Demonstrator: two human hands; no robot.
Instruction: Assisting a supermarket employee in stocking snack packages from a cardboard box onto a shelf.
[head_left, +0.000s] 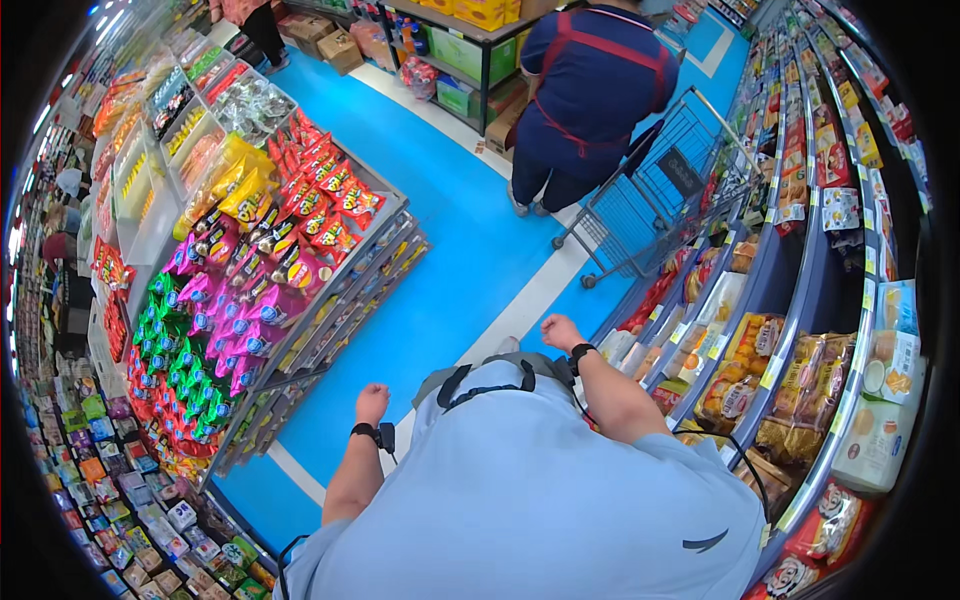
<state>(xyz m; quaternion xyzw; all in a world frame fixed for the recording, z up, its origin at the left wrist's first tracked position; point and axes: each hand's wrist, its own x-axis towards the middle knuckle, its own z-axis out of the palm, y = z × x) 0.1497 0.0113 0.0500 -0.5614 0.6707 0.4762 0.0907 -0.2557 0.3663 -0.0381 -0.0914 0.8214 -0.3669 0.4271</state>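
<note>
My left hand (372, 403) hangs at my side over the blue floor, its fingers curled, with no object visible in it. It is nearest to the snack display stand (352, 300), a gap apart from its edge. My right hand (560, 332) is bent in front of my hip, also curled into a loose fist with nothing seen in it. Packaged pastries (739, 367) lie on the shelves to its right, apart from the hand. Each wrist wears a black strap with a small device. The stand holds pink snack bags (244, 322), green bags (184, 375) and red bags (322, 187).
Ahead, a person in a dark shirt with red apron straps (600, 82) faces away, beside a wire shopping cart (645, 195) along the right shelves. A rack (484, 75) with boxed goods and cardboard boxes (340, 51) stands beyond. Another person (259, 30) is at the far left.
</note>
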